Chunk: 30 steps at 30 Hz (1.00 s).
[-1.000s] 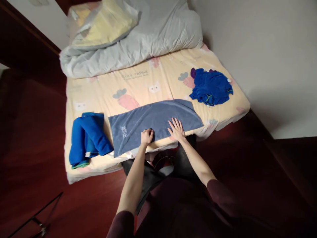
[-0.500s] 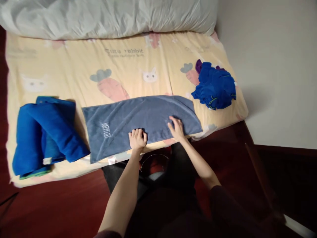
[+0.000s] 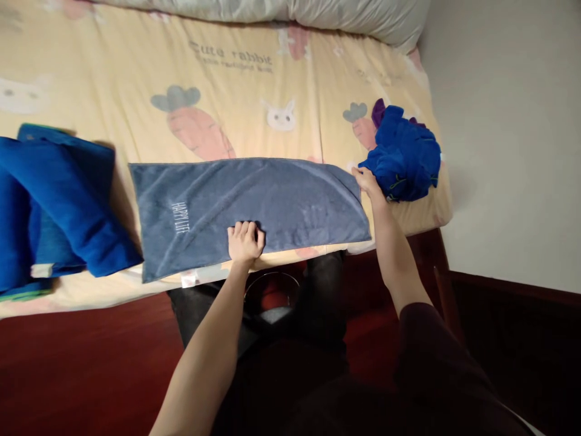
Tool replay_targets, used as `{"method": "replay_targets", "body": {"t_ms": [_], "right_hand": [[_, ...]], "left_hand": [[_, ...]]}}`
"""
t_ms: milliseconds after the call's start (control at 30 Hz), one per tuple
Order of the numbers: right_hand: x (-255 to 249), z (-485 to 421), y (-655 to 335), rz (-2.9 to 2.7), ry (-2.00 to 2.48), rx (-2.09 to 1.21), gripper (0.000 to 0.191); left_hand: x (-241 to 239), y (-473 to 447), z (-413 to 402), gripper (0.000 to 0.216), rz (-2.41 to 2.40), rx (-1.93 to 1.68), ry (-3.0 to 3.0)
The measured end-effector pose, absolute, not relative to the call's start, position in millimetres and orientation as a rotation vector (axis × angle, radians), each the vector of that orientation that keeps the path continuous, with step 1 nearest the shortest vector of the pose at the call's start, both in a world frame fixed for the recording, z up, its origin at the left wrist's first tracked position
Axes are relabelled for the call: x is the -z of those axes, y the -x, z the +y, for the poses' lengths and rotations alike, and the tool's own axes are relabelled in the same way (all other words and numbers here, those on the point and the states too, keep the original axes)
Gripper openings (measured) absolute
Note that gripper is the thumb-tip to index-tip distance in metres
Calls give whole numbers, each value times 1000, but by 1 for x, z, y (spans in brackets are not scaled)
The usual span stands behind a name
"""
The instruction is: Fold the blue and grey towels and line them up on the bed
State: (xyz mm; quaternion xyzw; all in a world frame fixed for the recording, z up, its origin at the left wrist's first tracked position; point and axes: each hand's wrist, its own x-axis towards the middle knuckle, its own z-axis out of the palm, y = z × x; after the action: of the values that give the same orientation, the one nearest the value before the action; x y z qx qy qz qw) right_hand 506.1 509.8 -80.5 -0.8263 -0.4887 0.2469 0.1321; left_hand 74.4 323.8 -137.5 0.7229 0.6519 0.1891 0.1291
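A grey-blue towel [image 3: 254,206] with small white lettering lies folded lengthwise across the near edge of the bed [image 3: 136,79]. My left hand [image 3: 245,240] rests on its near edge, fingers curled and pressing down. My right hand [image 3: 365,180] is at the towel's far right corner, fingers closed on the cloth there. Just right of that hand sits a crumpled bright blue cloth [image 3: 403,154] with a bit of purple behind it.
Rolled and folded bright blue towels [image 3: 54,200] lie at the left on the yellow carrot-and-rabbit sheet. A grey duvet [image 3: 318,12] runs along the far side. A white wall [image 3: 512,121] stands at the right; dark red floor [image 3: 68,363] lies below.
My right hand left the middle of the towel's near edge and moved to its far right corner. The view came closer and lower. My left hand stayed in place.
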Motion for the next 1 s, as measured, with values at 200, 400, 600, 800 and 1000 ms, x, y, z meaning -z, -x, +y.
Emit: {"method": "replay_targets", "body": {"t_ms": [200, 400, 600, 800, 1000], "right_hand": [[93, 519, -499, -1206, 2007, -809, 53], [109, 533, -514, -1183, 1867, -619, 33], [119, 528, -509, -1460, 2061, -370, 45], [116, 464, -448, -2063, 2051, -237, 59], [122, 458, -456, -2098, 2122, -332, 62]], "left_hand": [[139, -74, 324, 15, 1898, -563, -2113], [140, -74, 323, 16, 1899, -564, -2121], [137, -74, 324, 15, 1905, -579, -2077], [135, -74, 324, 13, 1893, -594, -2024], [133, -74, 324, 12, 1892, -551, -2004]]}}
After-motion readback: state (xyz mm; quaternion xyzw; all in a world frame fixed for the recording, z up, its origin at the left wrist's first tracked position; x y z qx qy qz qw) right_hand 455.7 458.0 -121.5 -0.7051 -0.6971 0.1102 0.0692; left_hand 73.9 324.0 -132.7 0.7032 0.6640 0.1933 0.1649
